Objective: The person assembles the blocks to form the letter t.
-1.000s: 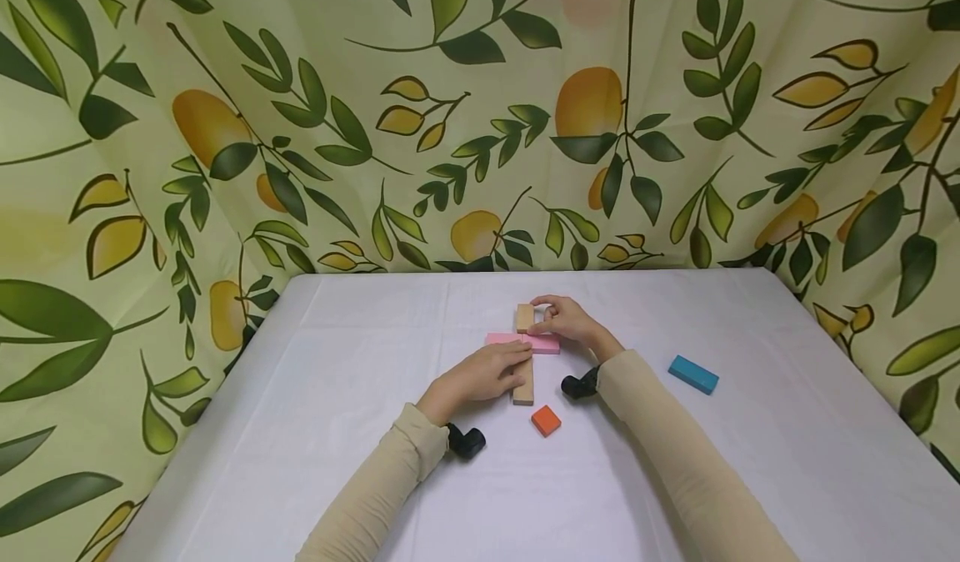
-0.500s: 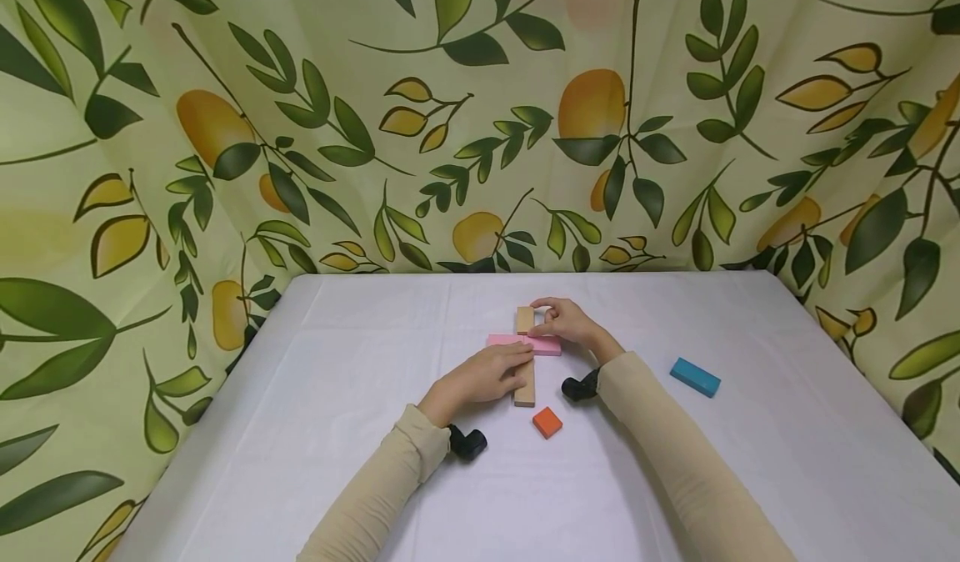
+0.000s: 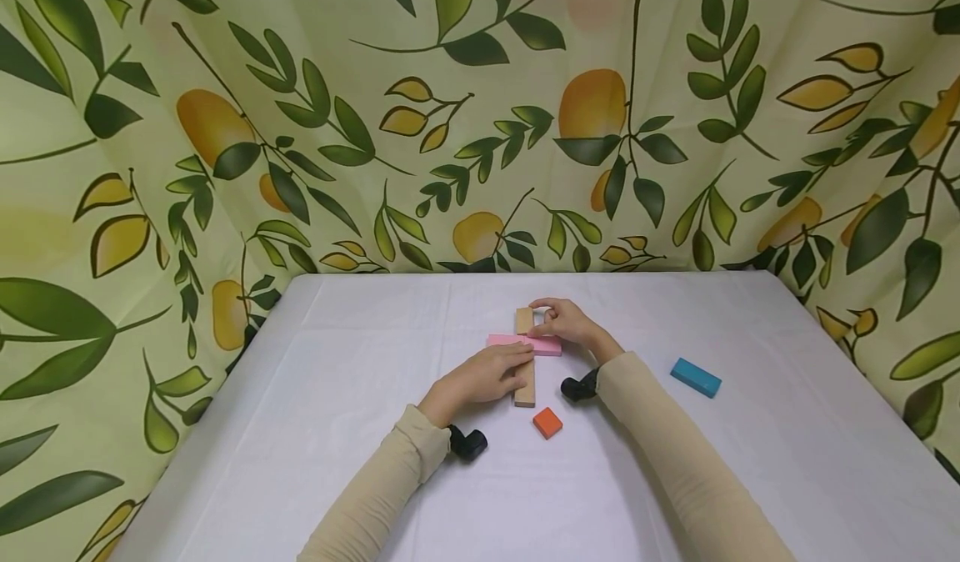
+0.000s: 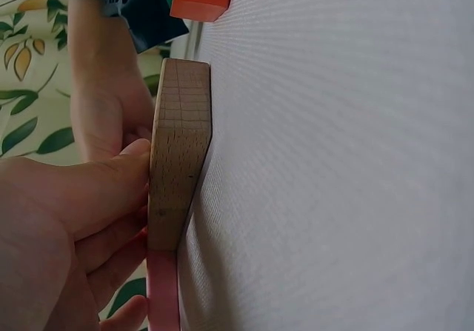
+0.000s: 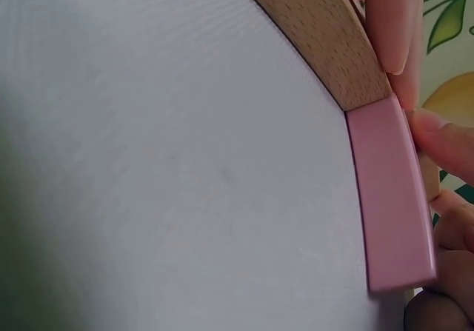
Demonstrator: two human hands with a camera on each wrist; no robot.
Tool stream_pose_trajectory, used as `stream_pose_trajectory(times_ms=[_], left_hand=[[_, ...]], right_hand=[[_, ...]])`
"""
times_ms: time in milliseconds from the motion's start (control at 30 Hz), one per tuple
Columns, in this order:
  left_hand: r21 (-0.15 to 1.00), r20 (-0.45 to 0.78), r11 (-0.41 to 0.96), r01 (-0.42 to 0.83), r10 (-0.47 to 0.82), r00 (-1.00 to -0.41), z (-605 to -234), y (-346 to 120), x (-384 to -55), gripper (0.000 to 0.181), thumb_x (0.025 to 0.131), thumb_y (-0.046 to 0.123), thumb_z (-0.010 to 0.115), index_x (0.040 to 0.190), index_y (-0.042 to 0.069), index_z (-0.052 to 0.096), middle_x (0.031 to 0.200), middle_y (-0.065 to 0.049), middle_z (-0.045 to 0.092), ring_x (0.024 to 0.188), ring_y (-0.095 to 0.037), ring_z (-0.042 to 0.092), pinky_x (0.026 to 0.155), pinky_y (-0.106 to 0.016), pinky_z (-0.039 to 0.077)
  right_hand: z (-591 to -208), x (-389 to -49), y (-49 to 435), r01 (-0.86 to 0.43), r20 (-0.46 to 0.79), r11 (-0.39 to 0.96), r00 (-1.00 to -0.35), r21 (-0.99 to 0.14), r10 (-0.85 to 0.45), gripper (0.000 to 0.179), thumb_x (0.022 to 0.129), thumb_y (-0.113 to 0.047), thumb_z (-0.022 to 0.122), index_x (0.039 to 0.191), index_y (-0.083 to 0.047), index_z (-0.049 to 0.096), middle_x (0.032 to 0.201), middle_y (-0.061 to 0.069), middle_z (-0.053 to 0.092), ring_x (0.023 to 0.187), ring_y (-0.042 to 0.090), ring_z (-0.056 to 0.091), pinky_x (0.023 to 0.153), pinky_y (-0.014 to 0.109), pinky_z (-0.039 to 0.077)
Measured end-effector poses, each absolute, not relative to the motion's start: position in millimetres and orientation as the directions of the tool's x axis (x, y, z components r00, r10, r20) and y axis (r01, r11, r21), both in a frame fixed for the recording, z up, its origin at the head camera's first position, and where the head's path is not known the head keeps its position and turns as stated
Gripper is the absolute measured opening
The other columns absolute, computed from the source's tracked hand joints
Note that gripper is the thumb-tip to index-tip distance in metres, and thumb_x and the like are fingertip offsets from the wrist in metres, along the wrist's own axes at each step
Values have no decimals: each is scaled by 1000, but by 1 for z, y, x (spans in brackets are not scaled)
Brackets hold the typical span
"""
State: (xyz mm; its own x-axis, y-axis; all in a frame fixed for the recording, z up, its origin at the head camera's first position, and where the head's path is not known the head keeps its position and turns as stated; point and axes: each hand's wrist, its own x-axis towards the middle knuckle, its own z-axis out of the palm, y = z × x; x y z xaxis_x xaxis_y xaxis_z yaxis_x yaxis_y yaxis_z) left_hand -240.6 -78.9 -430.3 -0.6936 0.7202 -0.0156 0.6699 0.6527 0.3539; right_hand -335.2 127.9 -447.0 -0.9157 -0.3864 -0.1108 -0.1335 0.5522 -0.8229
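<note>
Pink wood (image 3: 545, 345) lies crosswise on the table; I cannot tell if it is one block or two, as a hand covers part. A long plain wooden block (image 3: 524, 393) runs from it toward me, its end against the pink side in the right wrist view. Across the join rests my left hand (image 3: 474, 377), fingers extended, thumb touching the wooden block's top edge (image 4: 153, 153). On the far side stands a smaller-looking plain wooden block (image 3: 524, 320). My right hand (image 3: 570, 322) pinches that far block between thumb and forefinger.
An orange square block (image 3: 547, 423) lies just in front of the near wooden block. Off to the right is a blue block (image 3: 696, 377). White cloth (image 3: 360, 362) covers the table, and a leaf-patterned curtain (image 3: 330, 212) hangs behind it.
</note>
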Motion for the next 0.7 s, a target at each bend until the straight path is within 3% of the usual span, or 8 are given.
stream_pose_trajectory(times_ms=[700], left_hand=[[364,-28,659,658,714,-700,-430,-78,-241,46,99,19,53,142,4,47,152,-10,44,145,-23,38,120,-38,32]], right_hand=[[-444,-333,126,-117,-135,580,-918,-806,-373,63,79,-19,77,134,0,52,60,-7,40,55,7,35,52,19,28]])
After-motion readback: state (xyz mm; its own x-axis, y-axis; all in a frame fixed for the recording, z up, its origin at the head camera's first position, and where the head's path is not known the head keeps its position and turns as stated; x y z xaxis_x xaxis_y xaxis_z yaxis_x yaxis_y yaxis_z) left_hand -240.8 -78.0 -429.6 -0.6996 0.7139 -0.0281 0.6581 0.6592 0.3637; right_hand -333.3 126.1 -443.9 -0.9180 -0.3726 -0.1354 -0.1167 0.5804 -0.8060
